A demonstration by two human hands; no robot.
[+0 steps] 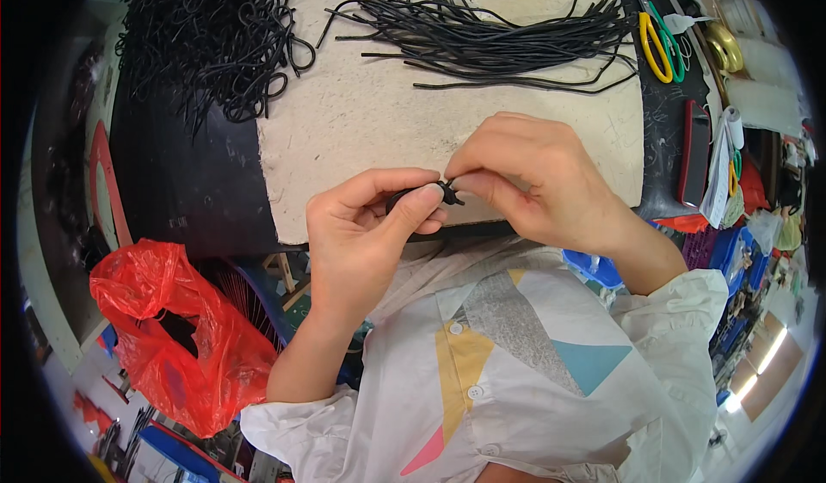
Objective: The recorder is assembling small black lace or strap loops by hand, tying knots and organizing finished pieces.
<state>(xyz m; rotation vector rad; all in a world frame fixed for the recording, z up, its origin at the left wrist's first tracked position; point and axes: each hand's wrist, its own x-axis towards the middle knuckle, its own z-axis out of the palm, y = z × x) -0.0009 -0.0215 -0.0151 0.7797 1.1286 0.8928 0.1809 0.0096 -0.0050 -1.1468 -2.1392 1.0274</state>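
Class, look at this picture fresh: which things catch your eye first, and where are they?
At the centre, the left hand and right hand pinch a small black cord piece between their fingertips. Behind them, on the pale board, lie straight black cords and a tangled heap. A red plastic bag sits lower left.

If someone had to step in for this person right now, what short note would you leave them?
Left hand: pinches a short black cord piece at the pad's near edge.
Right hand: fingertips grip the cord's knotted end.
Straight cut cords lie at the far side of the beige pad; a tangled pile lies far left.
Done: cannot tell.
Left: the straight cords look unworked.
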